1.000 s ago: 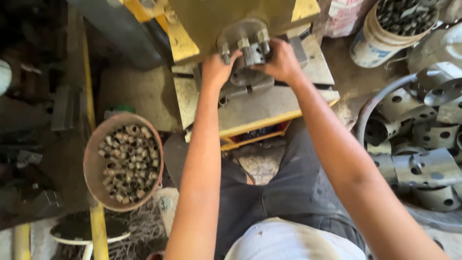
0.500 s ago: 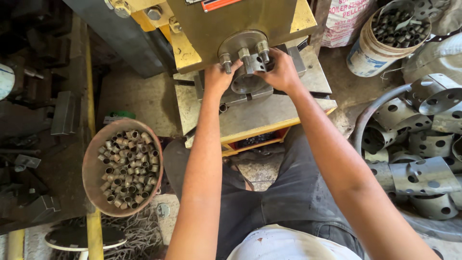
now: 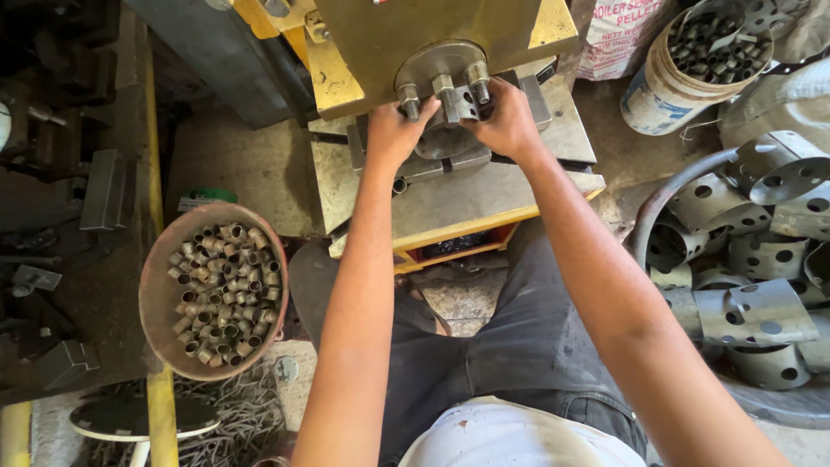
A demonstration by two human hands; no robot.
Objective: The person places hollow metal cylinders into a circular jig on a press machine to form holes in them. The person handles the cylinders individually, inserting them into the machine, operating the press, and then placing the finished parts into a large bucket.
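Head view: yellow press dominates, w/ a person seated before it, both hands up at its tooling. Right of the press, perforated steel rings lie heaped; a white bucket beyond holds dark short tubes. Left of the press, a round pan sits roughly half full of short tubes, so plenty of stock appears left to work. At the press's bolted die, left hand and right hand close around the fixture; any small part between the fingers is hidden, can't tell.
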